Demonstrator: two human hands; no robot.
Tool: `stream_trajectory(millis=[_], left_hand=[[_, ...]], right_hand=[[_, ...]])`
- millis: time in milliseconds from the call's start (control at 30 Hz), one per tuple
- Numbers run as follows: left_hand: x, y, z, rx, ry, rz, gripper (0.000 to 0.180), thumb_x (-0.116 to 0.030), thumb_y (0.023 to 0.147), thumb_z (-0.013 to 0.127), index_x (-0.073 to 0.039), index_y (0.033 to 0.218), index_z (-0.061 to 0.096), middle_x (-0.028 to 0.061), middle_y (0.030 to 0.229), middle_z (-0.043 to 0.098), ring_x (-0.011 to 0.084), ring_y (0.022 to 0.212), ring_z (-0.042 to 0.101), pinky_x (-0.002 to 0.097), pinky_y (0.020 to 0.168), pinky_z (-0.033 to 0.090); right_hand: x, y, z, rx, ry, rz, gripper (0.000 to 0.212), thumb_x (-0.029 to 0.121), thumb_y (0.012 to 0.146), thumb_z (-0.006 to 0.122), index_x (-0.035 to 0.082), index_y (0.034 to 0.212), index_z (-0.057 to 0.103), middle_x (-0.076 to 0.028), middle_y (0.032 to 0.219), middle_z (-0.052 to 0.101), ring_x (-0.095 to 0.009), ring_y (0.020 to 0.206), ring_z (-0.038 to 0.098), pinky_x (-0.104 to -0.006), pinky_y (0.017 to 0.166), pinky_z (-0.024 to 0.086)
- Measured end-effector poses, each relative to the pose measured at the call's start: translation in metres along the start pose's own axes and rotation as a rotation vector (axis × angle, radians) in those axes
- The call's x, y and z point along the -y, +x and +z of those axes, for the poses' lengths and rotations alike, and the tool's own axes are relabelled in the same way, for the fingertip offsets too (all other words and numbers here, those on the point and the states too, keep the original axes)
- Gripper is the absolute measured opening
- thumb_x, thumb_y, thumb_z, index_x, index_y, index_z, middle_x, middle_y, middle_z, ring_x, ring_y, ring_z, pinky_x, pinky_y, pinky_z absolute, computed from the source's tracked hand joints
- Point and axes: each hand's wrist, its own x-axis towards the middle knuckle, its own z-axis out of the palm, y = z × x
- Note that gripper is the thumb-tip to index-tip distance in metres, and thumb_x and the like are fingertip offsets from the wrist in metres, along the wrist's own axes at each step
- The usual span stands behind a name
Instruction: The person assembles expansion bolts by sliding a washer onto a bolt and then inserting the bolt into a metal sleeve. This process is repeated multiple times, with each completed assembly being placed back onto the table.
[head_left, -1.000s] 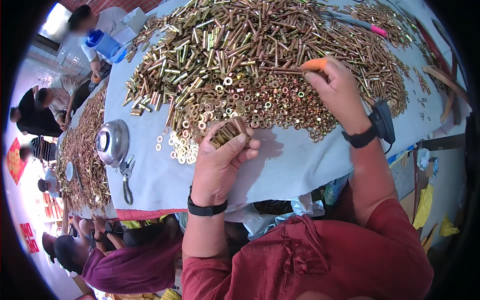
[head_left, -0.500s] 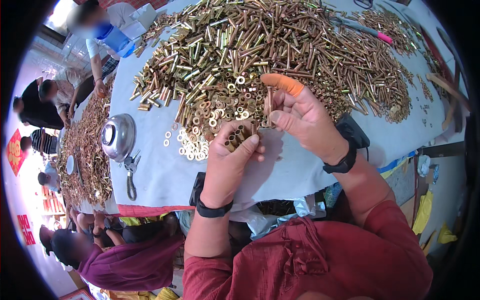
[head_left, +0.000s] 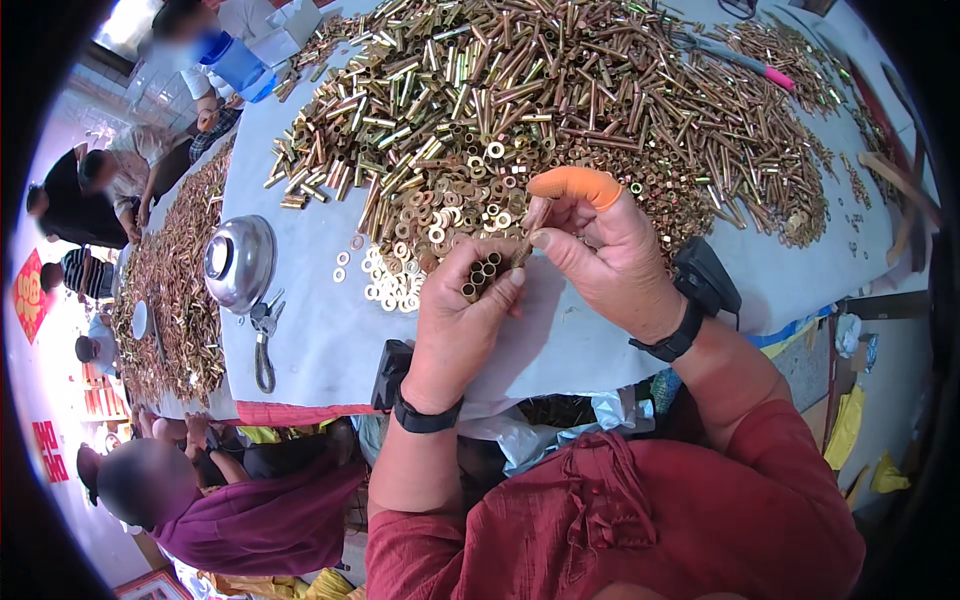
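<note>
Closed around several brass-coloured metal sleeves [head_left: 481, 273], my left hand [head_left: 458, 325] shows their open round ends beside the thumb. My right hand [head_left: 612, 262], with an orange finger cot on the index finger, pinches a slim metal bolt [head_left: 536, 217] between thumb and index finger. The bolt's lower end meets a sleeve at the left fingertips; whether it sits inside that sleeve I cannot tell. Just beyond both hands lie loose flat washers [head_left: 392, 283] and small nuts [head_left: 640, 190], in front of a big heap of metal sleeves and bolts [head_left: 480, 90].
An upturned steel bowl [head_left: 258, 262] and a bunch of keys [head_left: 266, 320] lie on the pale table cover [head_left: 320, 330] at left. A pink-tipped tool [head_left: 775, 77] rests on the heap at far right. Several people work along another parts-covered table [head_left: 180, 290] to the left.
My right hand has brought the bolt down against the sleeve at my left fingertips; before, it was held upright and apart. My view has shifted slightly. At far left, a person's arm has drawn back.
</note>
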Motion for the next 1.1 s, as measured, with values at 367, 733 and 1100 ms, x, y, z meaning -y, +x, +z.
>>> stream_trajectory(millis=[367, 733, 1100], left_hand=[[-0.008, 0.002, -0.019, -0.152, -0.498, 0.03, 0.023, -0.003, 0.091, 0.063, 0.004, 0.113, 0.057, 0.0107, 0.097, 0.064, 0.0162, 0.075, 0.062, 0.0284, 0.067, 0.052], [0.0, 0.0, -0.014, -0.03, -0.554, -0.169, 0.028, -0.017, 0.094, 0.063, 0.0, 0.115, 0.056, 0.0089, 0.09, 0.064, 0.0117, 0.062, 0.059, 0.0232, 0.049, 0.046], [-0.007, 0.0, -0.017, -0.18, -0.232, -0.103, 0.015, -0.013, 0.094, 0.064, -0.004, 0.104, 0.058, 0.0004, 0.077, 0.059, 0.0079, 0.057, 0.052, 0.0197, 0.047, 0.04]], right_hand=[[0.009, -0.003, -0.002, 0.219, -0.166, 0.283, 0.028, 0.002, 0.088, 0.064, 0.004, 0.115, 0.06, -0.005, 0.088, 0.067, -0.009, 0.074, 0.061, -0.0251, 0.065, 0.05], [0.012, -0.006, 0.008, 0.229, 0.006, 0.462, 0.034, 0.004, 0.09, 0.064, 0.003, 0.122, 0.054, -0.001, 0.087, 0.061, -0.007, 0.077, 0.058, -0.0227, 0.07, 0.047], [-0.005, -0.012, 0.009, 0.356, -0.905, -0.058, 0.016, 0.019, 0.08, 0.07, 0.005, 0.082, 0.062, -0.01, 0.08, 0.055, -0.029, 0.076, 0.06, -0.0393, 0.066, 0.05]])
